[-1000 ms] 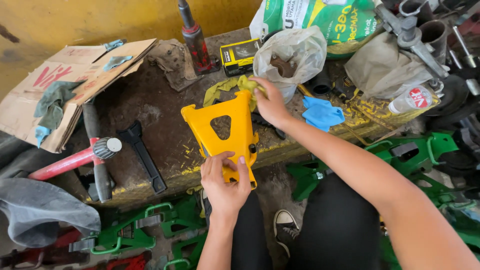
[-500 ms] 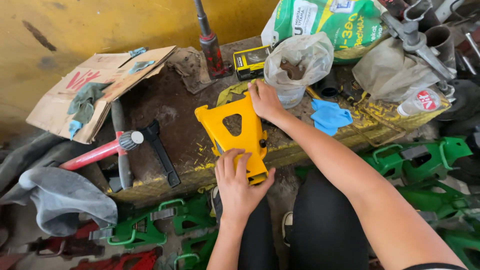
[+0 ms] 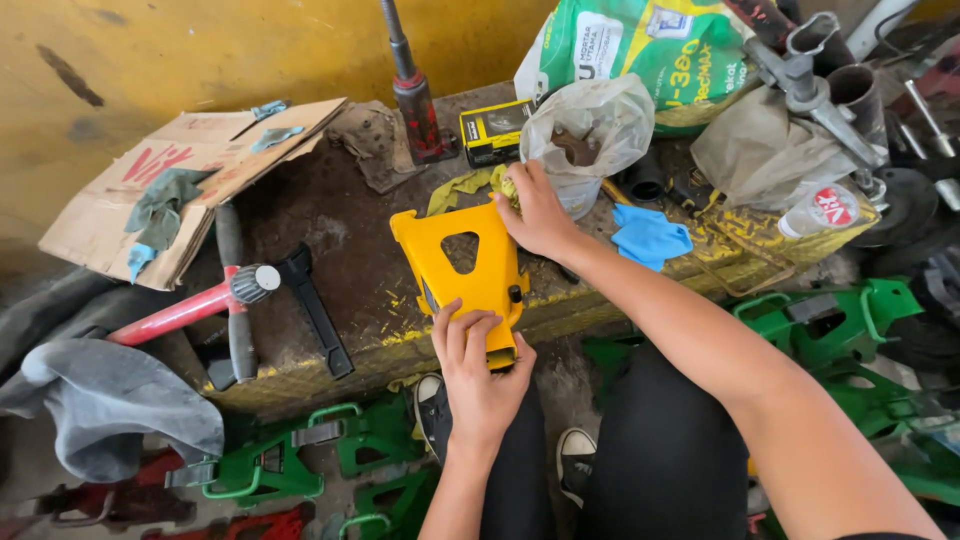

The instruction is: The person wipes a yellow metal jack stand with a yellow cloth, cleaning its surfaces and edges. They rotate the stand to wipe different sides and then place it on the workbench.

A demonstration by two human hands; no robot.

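A yellow metal bracket (image 3: pixel 462 262) with a triangular cut-out lies on the dirty workbench (image 3: pixel 340 250), its near end hanging over the front edge. My left hand (image 3: pixel 480 375) grips that near end from below. My right hand (image 3: pixel 538 212) rests at the bracket's far right corner, fingers closed on a yellow-green rag (image 3: pixel 470 185) that trails to the left behind the bracket.
On the bench stand a red bottle jack (image 3: pixel 415 95), a small yellow box (image 3: pixel 493 130), a clear plastic bag (image 3: pixel 590 130), a blue glove (image 3: pixel 648 235) and a red-handled tool (image 3: pixel 190 310). Torn cardboard (image 3: pixel 180 180) lies at left. Green metal stands (image 3: pixel 300 460) sit on the floor.
The view has shifted slightly, so the bench sits a little to the right. My right hand has stayed at the bracket's far corner with the rag; my left hand keeps its grip.
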